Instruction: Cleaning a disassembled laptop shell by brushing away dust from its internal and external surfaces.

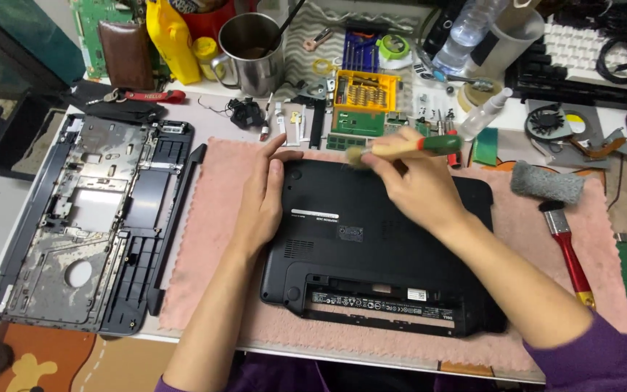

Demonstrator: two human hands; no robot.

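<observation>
A black laptop base lies bottom side up on a pink cloth. My left hand rests flat on its upper left corner, fingers together. My right hand grips a small brush with a wooden and green handle. Its bristles touch the far edge of the laptop base.
A bare laptop frame lies at the left. A red-handled brush rests at the right beside a grey roller. Behind are a yellow bit box, a steel mug, a spray bottle, a fan and small screws.
</observation>
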